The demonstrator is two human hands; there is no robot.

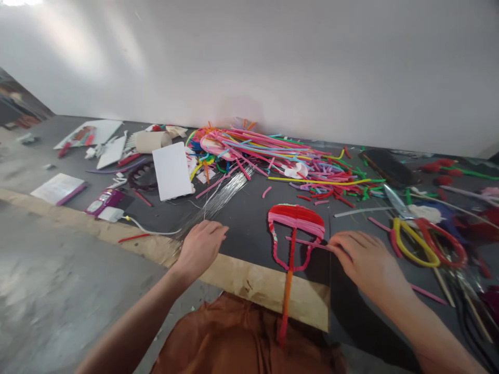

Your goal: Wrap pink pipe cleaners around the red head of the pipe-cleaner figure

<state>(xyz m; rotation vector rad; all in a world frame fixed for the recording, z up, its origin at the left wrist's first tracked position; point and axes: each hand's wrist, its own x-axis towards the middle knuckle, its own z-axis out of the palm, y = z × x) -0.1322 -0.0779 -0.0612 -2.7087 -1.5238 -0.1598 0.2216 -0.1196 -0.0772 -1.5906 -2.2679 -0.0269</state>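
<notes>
A pink pipe cleaner (310,242) is pinched at one end between the thumb and fingers of my right hand (366,257). Its free end lies across a shape made of pipe cleaners (298,221), with a red and pink filled top, a thin pink outline below and a red-orange stem hanging over the table's near edge. My left hand (202,246) lies on the table with its fingers stretched out and nothing visible in them. Just beyond it is a bundle of thin silvery wires (228,192).
A heap of coloured pipe cleaners (265,148) lies along the wall. Scissors (424,239) with yellow and red handles are at right, near a dark phone-like slab (390,167). At left are a white card (172,171), a purple glue gun (105,201) and a cardboard roll (151,141).
</notes>
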